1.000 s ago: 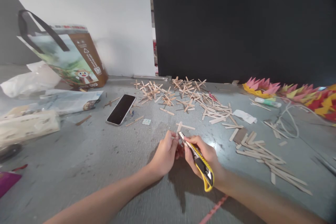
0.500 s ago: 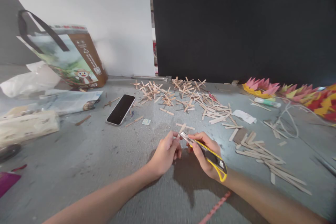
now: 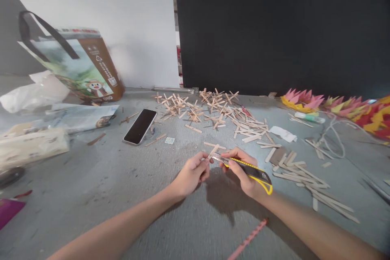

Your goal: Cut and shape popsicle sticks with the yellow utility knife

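My left hand (image 3: 195, 172) is closed, pinching a small wooden craft stick (image 3: 214, 149) whose upper end points up and away from me. In my right hand (image 3: 242, 168) I grip a yellow and black utility knife (image 3: 254, 172). Its metal blade reaches left and touches or nearly touches the stick, close to my left fingertips. Just beyond, another craft stick (image 3: 208, 144) lies flat on the grey table (image 3: 137, 187). The lower end of the held stick is hidden by my fingers.
Crossed sticks (image 3: 195, 109) are heaped at the back, with loose sticks (image 3: 304, 174) on the right. A phone (image 3: 140, 126) lies left of centre. Bags (image 3: 70, 65) stand at the left, paper crowns (image 3: 301, 101) at the far right. A pink strip (image 3: 248, 239) lies in front.
My right hand has turned the knife flatter, its handle swinging up and to the right. My left hand keeps its pinch on the stick and has barely moved.
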Tool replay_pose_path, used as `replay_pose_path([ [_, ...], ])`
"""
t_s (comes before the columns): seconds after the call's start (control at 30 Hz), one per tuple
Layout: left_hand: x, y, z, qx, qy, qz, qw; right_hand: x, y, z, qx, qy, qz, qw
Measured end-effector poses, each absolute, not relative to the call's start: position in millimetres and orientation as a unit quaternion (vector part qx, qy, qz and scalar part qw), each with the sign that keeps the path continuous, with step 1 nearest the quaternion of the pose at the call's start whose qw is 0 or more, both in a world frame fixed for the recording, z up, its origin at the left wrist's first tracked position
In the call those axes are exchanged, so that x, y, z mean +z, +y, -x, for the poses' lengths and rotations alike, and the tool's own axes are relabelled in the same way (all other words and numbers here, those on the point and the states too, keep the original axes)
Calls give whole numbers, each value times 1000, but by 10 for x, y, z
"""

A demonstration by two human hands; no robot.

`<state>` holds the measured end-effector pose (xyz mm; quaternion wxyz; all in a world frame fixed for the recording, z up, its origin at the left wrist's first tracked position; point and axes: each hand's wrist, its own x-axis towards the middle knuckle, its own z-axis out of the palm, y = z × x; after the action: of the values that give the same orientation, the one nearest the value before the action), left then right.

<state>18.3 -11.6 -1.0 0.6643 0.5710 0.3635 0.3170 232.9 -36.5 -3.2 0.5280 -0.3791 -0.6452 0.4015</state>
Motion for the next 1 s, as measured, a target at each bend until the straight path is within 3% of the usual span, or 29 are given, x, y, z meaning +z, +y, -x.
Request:
replay_pose_path([
  [0.53,-16,-14,-172,345,298,-498,737,-161,-216,-2332,503,-552,347,567],
  [1.0,-23,-67,-192,356,378,-519,679,-68,-297,-2267,398,-588,382,592],
])
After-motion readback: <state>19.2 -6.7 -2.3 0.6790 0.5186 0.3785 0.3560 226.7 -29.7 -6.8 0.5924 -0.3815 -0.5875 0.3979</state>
